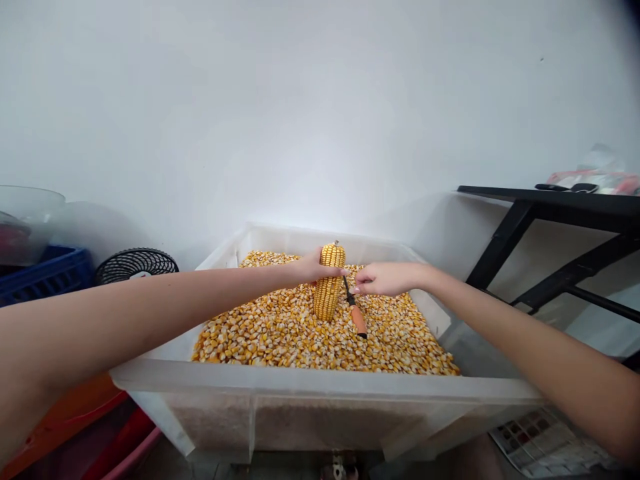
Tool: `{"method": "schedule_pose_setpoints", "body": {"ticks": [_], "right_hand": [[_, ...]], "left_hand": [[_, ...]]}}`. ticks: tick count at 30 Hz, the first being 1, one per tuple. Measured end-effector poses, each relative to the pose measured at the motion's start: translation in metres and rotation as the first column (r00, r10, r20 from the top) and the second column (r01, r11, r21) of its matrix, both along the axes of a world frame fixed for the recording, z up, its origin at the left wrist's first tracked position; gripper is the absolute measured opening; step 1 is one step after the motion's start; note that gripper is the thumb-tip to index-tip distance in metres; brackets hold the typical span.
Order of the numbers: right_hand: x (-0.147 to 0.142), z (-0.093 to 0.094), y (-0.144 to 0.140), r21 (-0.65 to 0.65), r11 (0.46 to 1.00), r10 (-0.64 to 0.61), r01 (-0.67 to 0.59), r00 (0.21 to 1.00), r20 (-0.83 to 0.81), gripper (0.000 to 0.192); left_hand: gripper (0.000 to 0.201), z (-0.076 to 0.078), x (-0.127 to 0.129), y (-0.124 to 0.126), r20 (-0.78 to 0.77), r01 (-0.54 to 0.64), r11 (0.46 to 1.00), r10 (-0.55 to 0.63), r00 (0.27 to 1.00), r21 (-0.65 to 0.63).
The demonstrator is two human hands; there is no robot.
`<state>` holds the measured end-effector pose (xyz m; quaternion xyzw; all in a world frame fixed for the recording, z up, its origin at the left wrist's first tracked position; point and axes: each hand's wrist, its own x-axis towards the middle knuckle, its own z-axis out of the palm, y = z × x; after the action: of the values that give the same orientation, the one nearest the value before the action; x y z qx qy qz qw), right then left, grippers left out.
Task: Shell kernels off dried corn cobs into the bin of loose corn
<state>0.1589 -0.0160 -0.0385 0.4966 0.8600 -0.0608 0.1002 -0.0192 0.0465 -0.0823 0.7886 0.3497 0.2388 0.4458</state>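
My left hand (311, 267) is closed around the upper part of a yellow corn cob (328, 293). The cob stands nearly upright, its kernels in full rows and its lower end at the loose kernels. Just right of it, my right hand (374, 279) has its fingers curled together in a pinch. By those fingertips is a screwdriver-like tool (358, 320) with an orange handle and a dark shaft, its handle towards me. Whether the fingers grip the shaft or only lie beside it, I cannot tell. Loose corn kernels (280, 333) spread beneath both hands.
A translucent plastic bin (320, 383) holds the kernels, against a white wall. A black-framed table (550, 203) stands at right with plastic bags on top. On the left are a black fan (136, 263), a blue crate (47, 275) and red and pink basins (120, 440).
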Motion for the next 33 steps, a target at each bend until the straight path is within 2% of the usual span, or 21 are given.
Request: {"method": "schedule_pose_setpoints", "body": {"ticks": [5, 9, 15, 24, 33], "right_hand": [[-0.01, -0.009, -0.02, 0.094, 0.996, 0.018, -0.006, 0.991, -0.13, 0.032], [-0.014, -0.016, -0.025, 0.244, 0.97, 0.018, 0.01, 0.994, -0.11, 0.031], [-0.016, -0.016, -0.026, 0.363, 0.931, -0.006, 0.039, 0.996, -0.09, 0.032], [-0.019, -0.018, -0.027, 0.403, 0.915, -0.01, 0.023, 0.999, -0.036, 0.031], [-0.02, -0.025, -0.027, 0.492, 0.871, -0.029, 0.012, 0.999, 0.026, 0.03]], "left_hand": [[0.054, 0.005, -0.001, 0.003, -0.013, 0.038, 0.998, -0.039, 0.999, -0.039], [0.048, 0.008, -0.004, 0.002, -0.02, 0.042, 0.998, -0.043, 0.999, -0.039], [0.044, 0.012, -0.007, 0.001, -0.022, 0.038, 0.998, -0.039, 0.999, -0.057], [0.04, 0.01, -0.008, 0.005, -0.013, 0.044, 0.995, -0.045, 0.999, -0.085], [0.036, 0.01, -0.008, 0.006, -0.032, -0.026, 0.994, 0.022, 0.999, -0.104]]}}
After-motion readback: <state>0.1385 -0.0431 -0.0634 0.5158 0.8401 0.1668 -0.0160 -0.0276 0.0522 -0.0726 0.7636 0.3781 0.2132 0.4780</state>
